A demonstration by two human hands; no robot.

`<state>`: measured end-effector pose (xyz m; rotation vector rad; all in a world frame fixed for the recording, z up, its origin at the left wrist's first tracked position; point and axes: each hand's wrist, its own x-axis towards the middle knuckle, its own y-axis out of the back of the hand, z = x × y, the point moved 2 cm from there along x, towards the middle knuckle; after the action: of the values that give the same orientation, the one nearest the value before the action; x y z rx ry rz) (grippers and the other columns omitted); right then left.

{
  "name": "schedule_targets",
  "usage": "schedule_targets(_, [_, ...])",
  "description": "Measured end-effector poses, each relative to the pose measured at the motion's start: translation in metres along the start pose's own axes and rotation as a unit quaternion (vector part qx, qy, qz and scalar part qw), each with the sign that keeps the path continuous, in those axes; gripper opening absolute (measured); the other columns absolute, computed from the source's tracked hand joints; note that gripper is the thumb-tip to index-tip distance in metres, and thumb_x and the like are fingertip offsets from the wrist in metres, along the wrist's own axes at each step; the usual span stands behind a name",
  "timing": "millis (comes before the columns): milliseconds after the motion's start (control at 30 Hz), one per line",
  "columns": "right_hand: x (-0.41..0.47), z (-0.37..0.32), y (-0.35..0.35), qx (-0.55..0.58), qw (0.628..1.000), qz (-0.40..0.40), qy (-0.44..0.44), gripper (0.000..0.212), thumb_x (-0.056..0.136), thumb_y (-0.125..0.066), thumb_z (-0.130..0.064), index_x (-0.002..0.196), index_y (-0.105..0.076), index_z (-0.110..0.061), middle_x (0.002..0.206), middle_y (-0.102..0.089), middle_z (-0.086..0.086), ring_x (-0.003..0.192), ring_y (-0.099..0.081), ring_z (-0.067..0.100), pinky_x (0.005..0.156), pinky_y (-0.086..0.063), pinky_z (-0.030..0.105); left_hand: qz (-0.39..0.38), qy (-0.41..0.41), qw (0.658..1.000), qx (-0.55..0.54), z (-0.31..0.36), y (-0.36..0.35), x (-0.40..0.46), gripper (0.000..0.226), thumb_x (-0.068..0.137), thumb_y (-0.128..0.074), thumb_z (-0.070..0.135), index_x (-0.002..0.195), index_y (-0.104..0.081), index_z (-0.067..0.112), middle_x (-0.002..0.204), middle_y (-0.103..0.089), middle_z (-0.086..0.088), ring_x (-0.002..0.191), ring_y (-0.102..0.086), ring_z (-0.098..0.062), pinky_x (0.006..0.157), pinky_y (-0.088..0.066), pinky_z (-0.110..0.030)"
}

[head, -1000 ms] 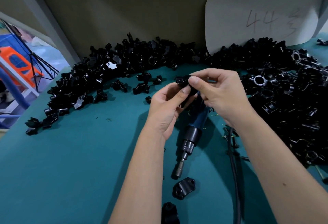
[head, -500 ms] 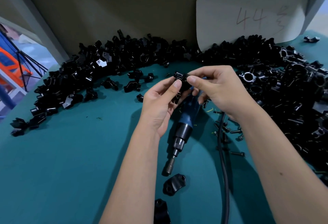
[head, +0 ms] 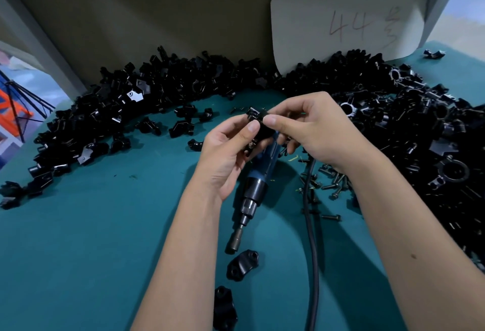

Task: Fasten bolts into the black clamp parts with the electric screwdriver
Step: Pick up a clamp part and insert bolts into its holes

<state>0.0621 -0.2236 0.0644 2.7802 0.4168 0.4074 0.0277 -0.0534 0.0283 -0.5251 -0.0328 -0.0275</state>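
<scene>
Both my hands pinch one black clamp part (head: 258,120) above the surface (head: 105,238): left hand (head: 231,152) beneath, right hand (head: 315,131) on top. I judge I'm seating a bolt by hand; next, the electric screwdriver (head: 253,194) lying below must be picked up.

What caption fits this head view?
Both hands pinch a black clamp part above the idle electric screwdriver.
</scene>
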Motion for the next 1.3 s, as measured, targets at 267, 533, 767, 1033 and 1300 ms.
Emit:
schedule_targets(267, [-0.008,-0.012,0.01,-0.121,0.992,0.0,-0.027,0.017,0.096,-0.072,-0.041,0.091,-0.077,-0.026,0.068,-0.073,0.003,0.055,-0.07,0.025,0.056,-0.062,0.036,0.01,0.02,1.0,-0.008,0.001,-0.006,-0.004,0.024,0.082,-0.074,0.015,0.104,-0.069,0.005,0.095,-0.077,-0.007,0.083,-0.075,-0.02,0.071,-0.06,-0.024])
schedule_targets(533, [-0.022,0.003,0.033,-0.503,0.829,-0.158,-0.189,0.034,0.093,-0.062,0.004,0.092,-0.082,-0.023,0.1,-0.077,0.0,0.09,-0.073,0.025,0.083,-0.064,0.043,0.114,-0.003,0.993,-0.04,0.002,0.008,0.0,0.012,0.079,-0.082,0.018,0.089,-0.077,0.013,0.085,-0.073,0.001,0.076,-0.073,-0.02,0.068,-0.06,-0.024])
schedule_targets(767, [-0.019,-0.001,0.018,-0.438,0.866,-0.169,-0.173,0.017,0.087,-0.084,-0.028,0.101,-0.078,-0.022,0.092,-0.067,-0.006,0.077,-0.06,0.009,0.06,-0.046,0.02,0.12,0.006,0.992,-0.032,0.0,0.007,0.0,0.013,0.089,-0.08,0.016,0.076,-0.083,0.02,0.082,-0.075,0.001,0.076,-0.075,-0.02,0.069,-0.06,-0.023])
schedule_targets(1033, [-0.019,-0.008,-0.007,-0.476,0.827,-0.219,-0.203,0.031,0.082,-0.089,-0.023,0.095,-0.062,-0.012,0.097,-0.069,0.006,0.091,-0.071,0.025,0.083,-0.063,0.038,0.119,0.005,0.992,-0.032,-0.001,0.009,0.001,0.01,0.086,-0.081,0.017,0.077,-0.083,0.02,0.082,-0.076,0.001,0.079,-0.076,-0.021,0.07,-0.06,-0.023])
schedule_targets(1300, [-0.022,0.001,-0.005,-0.476,0.839,-0.19,-0.18,0.015,0.082,-0.077,-0.008,0.095,-0.071,-0.006,0.1,-0.076,0.013,0.094,-0.075,0.029,0.079,-0.065,0.043,0.124,0.005,0.992,-0.035,-0.001,0.014,0.002,0.003,0.083,-0.082,0.018,0.084,-0.082,0.016,0.086,-0.076,-0.002,0.079,-0.075,-0.022,0.069,-0.06,-0.023])
